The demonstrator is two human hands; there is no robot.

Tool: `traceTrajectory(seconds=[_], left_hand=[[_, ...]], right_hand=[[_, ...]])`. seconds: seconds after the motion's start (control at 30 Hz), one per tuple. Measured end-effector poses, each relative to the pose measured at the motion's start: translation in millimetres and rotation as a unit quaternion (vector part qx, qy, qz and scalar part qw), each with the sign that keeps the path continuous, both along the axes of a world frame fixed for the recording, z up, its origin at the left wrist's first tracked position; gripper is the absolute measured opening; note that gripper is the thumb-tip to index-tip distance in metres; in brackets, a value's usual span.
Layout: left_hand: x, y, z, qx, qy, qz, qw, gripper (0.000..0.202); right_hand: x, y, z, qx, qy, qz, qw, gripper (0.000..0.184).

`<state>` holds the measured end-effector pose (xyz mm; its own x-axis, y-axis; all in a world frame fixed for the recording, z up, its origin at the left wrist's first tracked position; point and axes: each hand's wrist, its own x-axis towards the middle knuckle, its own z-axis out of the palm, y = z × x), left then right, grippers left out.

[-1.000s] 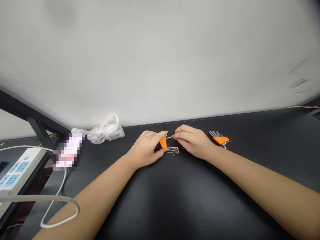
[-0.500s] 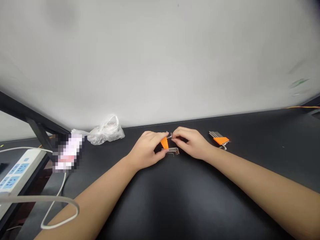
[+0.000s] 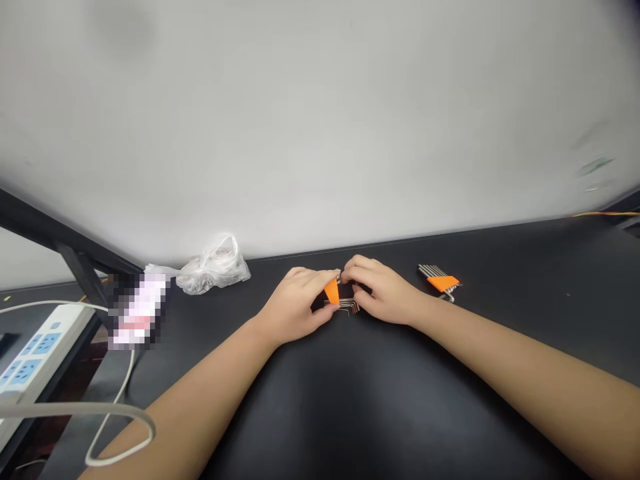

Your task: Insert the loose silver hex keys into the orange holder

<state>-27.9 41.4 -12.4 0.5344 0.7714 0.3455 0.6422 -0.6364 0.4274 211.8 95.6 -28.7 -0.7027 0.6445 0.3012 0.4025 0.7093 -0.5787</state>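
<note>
Both forearms reach in from the near edge of the black table [image 3: 380,413]. The left hand [image 3: 294,305] pinches an orange holder [image 3: 331,291] between fingers and thumb. The right hand [image 3: 385,291] presses its fingers together against the holder's top; what they pinch is too small to tell. Hex keys [image 3: 349,306] splay just below the grip. A 2nd set [image 3: 439,279] lies to the right, near the far edge.

- hex key holder [image 3: 331,291]: bright orange
- second hex key holder [image 3: 443,283]: the same orange
- hex keys [image 3: 433,271]: silver-grey metal
- surface [image 3: 500,347]: plain matte black
- power strip [image 3: 30,353]: white — with blue socket panels
- cable [image 3: 75,410]: white
- plastic bag [image 3: 215,267]: translucent whitish
- wall [image 3: 320,133]: pale grey
- thin wire [image 3: 605,214]: yellow-orange
</note>
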Motion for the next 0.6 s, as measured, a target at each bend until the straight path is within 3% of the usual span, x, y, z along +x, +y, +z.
traceTrajectory(seconds=[0.17, 0.33, 0.6], left_hand=[[-4, 3, -4.7, 0.028, -0.007, 0.041, 0.999, 0.057], [-5, 3, -4.2, 0.024, -0.007, 0.04, 0.999, 0.057], [-3, 3, -4.9, 0.008, -0.003, 0.047, 0.999, 0.056]], right_hand=[[3, 4, 1.1, -0.025, -0.051, 0.011, 0.998, 0.012], [5, 5, 7.8, -0.039, -0.071, 0.031, 0.996, 0.007], [9, 5, 18.8, -0.082, -0.158, -0.072, 0.981, 0.007]])
